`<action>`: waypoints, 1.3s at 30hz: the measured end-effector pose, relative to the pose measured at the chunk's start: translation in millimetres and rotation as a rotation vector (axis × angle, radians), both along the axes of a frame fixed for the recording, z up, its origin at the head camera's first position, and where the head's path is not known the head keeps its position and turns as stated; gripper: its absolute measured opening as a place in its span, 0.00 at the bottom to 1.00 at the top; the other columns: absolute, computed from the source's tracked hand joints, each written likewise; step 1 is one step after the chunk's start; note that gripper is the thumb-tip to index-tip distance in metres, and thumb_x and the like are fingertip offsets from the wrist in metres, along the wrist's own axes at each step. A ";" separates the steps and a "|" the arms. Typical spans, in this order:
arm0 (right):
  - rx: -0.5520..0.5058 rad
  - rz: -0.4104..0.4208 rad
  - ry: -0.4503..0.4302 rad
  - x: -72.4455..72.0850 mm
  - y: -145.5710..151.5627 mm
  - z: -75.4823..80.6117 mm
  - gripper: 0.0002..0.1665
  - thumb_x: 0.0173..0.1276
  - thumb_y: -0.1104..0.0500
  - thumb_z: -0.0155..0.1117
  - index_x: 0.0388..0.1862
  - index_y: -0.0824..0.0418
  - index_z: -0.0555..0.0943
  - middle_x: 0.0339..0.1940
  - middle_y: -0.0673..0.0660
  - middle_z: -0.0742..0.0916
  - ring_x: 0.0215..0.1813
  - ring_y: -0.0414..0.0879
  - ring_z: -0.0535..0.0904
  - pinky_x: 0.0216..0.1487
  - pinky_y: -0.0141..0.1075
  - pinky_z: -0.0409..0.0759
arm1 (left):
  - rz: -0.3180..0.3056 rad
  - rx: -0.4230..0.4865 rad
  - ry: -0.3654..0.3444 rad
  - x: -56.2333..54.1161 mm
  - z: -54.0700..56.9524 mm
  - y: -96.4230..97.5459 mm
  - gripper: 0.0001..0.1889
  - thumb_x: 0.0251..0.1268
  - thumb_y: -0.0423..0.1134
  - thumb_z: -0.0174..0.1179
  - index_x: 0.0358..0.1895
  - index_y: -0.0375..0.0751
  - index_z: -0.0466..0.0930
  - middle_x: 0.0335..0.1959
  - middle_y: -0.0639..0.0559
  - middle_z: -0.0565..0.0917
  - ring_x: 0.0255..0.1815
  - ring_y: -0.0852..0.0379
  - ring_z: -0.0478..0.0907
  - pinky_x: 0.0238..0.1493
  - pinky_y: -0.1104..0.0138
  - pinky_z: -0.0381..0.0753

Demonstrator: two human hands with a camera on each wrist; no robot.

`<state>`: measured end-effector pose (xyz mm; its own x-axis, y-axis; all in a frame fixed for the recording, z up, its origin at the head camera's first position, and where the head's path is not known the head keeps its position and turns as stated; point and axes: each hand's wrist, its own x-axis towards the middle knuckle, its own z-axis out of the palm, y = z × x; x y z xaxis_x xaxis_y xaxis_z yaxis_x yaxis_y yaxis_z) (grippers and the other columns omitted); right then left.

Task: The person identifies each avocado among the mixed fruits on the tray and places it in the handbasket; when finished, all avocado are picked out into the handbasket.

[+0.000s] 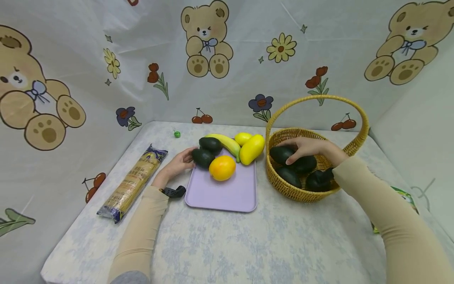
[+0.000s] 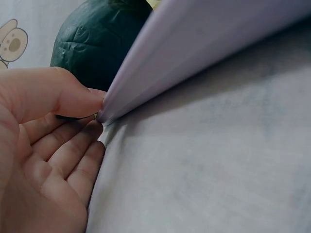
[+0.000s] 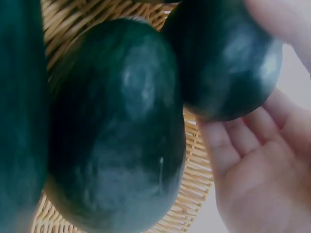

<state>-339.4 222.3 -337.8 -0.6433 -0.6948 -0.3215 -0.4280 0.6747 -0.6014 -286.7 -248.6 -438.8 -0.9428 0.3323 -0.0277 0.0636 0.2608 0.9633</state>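
My left hand [image 1: 180,161] pinches the left edge of a lilac tray [image 1: 220,197], thumb at the rim and fingers curled under it in the left wrist view. Right beside that hand lies a dark green avocado [image 1: 203,158], with another avocado [image 1: 211,144] behind it. An orange-yellow mango [image 1: 222,168] sits on the tray, and a banana [image 1: 228,144] and a yellow mango [image 1: 252,149] lie toward its back. Inside the wicker basket [image 1: 283,188], my right hand [image 1: 306,148] grips an avocado [image 3: 226,58]. Several more avocados [image 3: 116,131] lie around it.
A tall handle [image 1: 319,96] arches over the basket. On the left lies a pack of spaghetti [image 1: 136,181]. A small green object [image 1: 177,134] sits at the back, and a smaller yellow fruit [image 1: 242,138] behind the mango. A green packet [image 1: 404,197] is partly hidden by my right arm.
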 end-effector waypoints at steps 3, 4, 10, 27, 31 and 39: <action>0.012 0.015 0.010 -0.8 -3.6 -0.5 0.44 0.58 0.50 0.70 0.70 0.62 0.64 0.66 0.64 0.71 0.61 0.57 0.67 0.61 0.55 0.67 | -0.008 -0.004 -0.008 6.1 10.2 2.0 0.38 0.58 0.20 0.54 0.73 0.31 0.49 0.73 0.37 0.52 0.72 0.40 0.51 0.70 0.54 0.53; 0.023 0.019 0.018 -1.1 -4.9 -0.7 0.44 0.58 0.49 0.70 0.70 0.62 0.64 0.66 0.64 0.71 0.61 0.57 0.67 0.61 0.56 0.66 | -0.008 -0.005 -0.014 8.2 13.6 2.8 0.38 0.59 0.20 0.54 0.73 0.31 0.49 0.73 0.36 0.52 0.72 0.40 0.50 0.70 0.54 0.53; 0.063 0.017 0.025 -2.3 -9.9 0.6 0.44 0.57 0.50 0.70 0.69 0.64 0.65 0.65 0.65 0.71 0.63 0.59 0.65 0.63 0.58 0.63 | -0.015 -0.004 -0.017 11.5 19.3 4.3 0.38 0.59 0.20 0.53 0.73 0.30 0.48 0.73 0.35 0.51 0.72 0.39 0.50 0.70 0.53 0.52; 0.151 -0.014 0.011 -7.0 -15.4 -5.2 0.44 0.57 0.49 0.71 0.68 0.66 0.67 0.66 0.67 0.70 0.66 0.62 0.62 0.66 0.60 0.57 | -0.031 0.009 0.051 -1.3 -5.6 -1.3 0.38 0.59 0.21 0.54 0.73 0.33 0.50 0.73 0.38 0.53 0.72 0.41 0.52 0.70 0.55 0.54; 0.114 0.001 0.005 -7.4 -15.3 -4.4 0.44 0.58 0.49 0.70 0.68 0.68 0.66 0.66 0.68 0.70 0.67 0.62 0.62 0.65 0.58 0.61 | -0.015 0.003 0.031 -2.4 -6.0 -1.1 0.38 0.59 0.20 0.53 0.73 0.33 0.50 0.73 0.39 0.53 0.72 0.43 0.52 0.70 0.55 0.54; -0.112 -0.009 -0.066 6.4 -9.5 26.5 0.40 0.63 0.59 0.66 0.70 0.68 0.61 0.69 0.67 0.68 0.70 0.61 0.60 0.68 0.54 0.60 | -0.043 -0.001 0.081 0.6 -5.8 -3.3 0.38 0.57 0.24 0.55 0.73 0.34 0.52 0.73 0.39 0.55 0.72 0.42 0.52 0.70 0.57 0.55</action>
<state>-333.0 212.8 -311.3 -0.6301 -0.7227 -0.2842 -0.3792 0.6057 -0.6995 -286.1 -251.9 -444.6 -0.9269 0.3723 0.0480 0.1528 0.2573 0.9542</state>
